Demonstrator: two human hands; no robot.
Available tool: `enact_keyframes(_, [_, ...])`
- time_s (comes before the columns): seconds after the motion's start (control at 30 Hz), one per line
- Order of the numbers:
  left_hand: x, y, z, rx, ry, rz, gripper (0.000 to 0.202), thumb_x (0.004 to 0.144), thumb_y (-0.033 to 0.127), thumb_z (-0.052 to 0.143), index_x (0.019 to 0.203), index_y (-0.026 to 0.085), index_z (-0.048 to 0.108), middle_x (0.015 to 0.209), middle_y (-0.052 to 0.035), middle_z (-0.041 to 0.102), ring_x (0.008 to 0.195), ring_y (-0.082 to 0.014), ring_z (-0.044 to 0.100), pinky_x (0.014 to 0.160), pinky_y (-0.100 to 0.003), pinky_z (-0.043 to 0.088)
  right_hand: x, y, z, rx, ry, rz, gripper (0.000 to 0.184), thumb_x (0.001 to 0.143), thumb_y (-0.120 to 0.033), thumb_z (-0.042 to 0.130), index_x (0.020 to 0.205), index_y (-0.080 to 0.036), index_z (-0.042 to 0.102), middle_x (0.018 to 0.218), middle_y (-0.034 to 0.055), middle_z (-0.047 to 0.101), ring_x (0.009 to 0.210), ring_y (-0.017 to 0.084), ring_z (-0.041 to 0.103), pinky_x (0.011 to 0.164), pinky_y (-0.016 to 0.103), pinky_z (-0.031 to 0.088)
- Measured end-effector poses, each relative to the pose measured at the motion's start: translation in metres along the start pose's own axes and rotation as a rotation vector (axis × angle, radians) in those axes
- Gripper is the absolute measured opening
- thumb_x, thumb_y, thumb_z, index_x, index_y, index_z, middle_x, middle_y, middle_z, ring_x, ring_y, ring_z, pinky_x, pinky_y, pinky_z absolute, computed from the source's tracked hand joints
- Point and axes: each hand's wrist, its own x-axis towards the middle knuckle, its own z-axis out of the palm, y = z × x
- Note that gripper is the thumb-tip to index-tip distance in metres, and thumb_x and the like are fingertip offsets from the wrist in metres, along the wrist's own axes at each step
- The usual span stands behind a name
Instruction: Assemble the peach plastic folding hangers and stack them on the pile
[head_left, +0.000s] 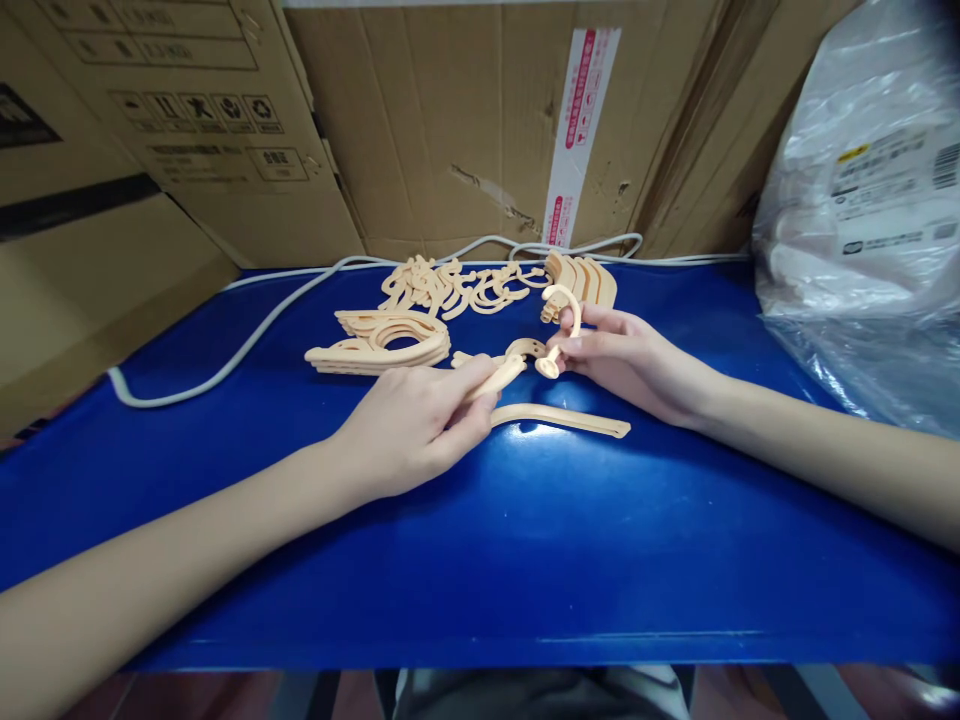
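Head view, fingers first. Right hand: thumb and fingers pinched on a hook. Hook is pale cream, smooth, slim, bent in an open curl; a short stem runs down to a round, flared foot. I see it held above the tabletop, curl up, foot angled toward the near edge.

Left hand: thumb and fingers clamped on a flat arm, same cream colour, rounded tip pointing at the hook. Tip and foot are close; I can't tell if they touch. Palm hides the rest of the arm.

Just beyond the tip, a curved piece with small dark holes. Nearer me, a long bent strip lies from the left fingers toward the right edge.

Further out: stack of hanger arms left of centre, loose pile of hooks toward the far edge, bundle of curved pieces right of that. White cable loops by the far left corner. Cardboard boxes behind the far edge; clear plastic wrap at the far right corner.
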Motion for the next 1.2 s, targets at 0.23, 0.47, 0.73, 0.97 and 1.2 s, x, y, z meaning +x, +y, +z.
enact_keyframes(0.23, [0.0017, 0.0038, 0.0025, 0.064, 0.025, 0.069, 0.037, 0.106, 0.034, 0.034, 0.113, 0.014, 0.064, 0.093, -0.0049, 0.066, 0.086, -0.0204, 0.054, 0.078, -0.033, 0.039, -0.0023, 0.0008, -0.0036, 0.112, 0.011, 0.025, 0.015, 0.078, -0.016, 0.072, 0.083, -0.020, 0.058, 0.077, -0.0008, 0.066, 0.078, 0.014, 0.060, 0.082, 0.031, 0.046])
enact_keyframes(0.47, [0.0000, 0.0003, 0.0039, 0.078, 0.004, 0.140, 0.037, 0.107, 0.033, 0.035, 0.120, 0.013, 0.062, 0.099, -0.0066, 0.066, 0.086, -0.0212, 0.052, 0.080, -0.035, 0.037, -0.0035, -0.0001, -0.0024, 0.145, 0.058, 0.057, 0.040, 0.075, -0.013, 0.074, 0.112, -0.019, 0.060, 0.080, -0.0014, 0.069, 0.077, 0.013, 0.060, 0.080, 0.030, 0.045])
enact_keyframes(0.73, [0.0031, 0.0001, 0.0046, 0.086, 0.018, 0.169, 0.032, 0.106, 0.031, 0.038, 0.117, 0.013, 0.062, 0.096, -0.0054, 0.063, 0.087, -0.0207, 0.051, 0.081, -0.034, 0.037, -0.0030, 0.0030, -0.0041, 0.156, 0.008, 0.027, 0.042, 0.076, -0.012, 0.075, 0.115, -0.020, 0.061, 0.080, -0.0032, 0.065, 0.076, 0.011, 0.057, 0.074, 0.027, 0.044])
enact_keyframes(0.97, [0.0022, -0.0015, 0.0045, 0.071, 0.009, 0.181, 0.033, 0.106, 0.031, 0.038, 0.119, 0.013, 0.061, 0.094, -0.0054, 0.062, 0.085, -0.0203, 0.050, 0.078, -0.033, 0.037, -0.0027, 0.0039, -0.0054, 0.162, -0.009, 0.028, 0.041, 0.078, -0.012, 0.074, 0.116, -0.021, 0.062, 0.081, -0.0032, 0.064, 0.075, 0.011, 0.056, 0.074, 0.027, 0.044])
enact_keyframes(1.2, [0.0004, -0.0033, 0.0071, 0.082, 0.042, 0.212, 0.033, 0.106, 0.031, 0.039, 0.120, 0.013, 0.062, 0.099, -0.0075, 0.067, 0.089, -0.0215, 0.056, 0.080, -0.034, 0.042, -0.0018, 0.0050, -0.0049, 0.109, -0.019, 0.020, 0.049, 0.077, -0.012, 0.075, 0.122, -0.022, 0.057, 0.082, -0.0037, 0.067, 0.073, 0.011, 0.057, 0.073, 0.027, 0.044])
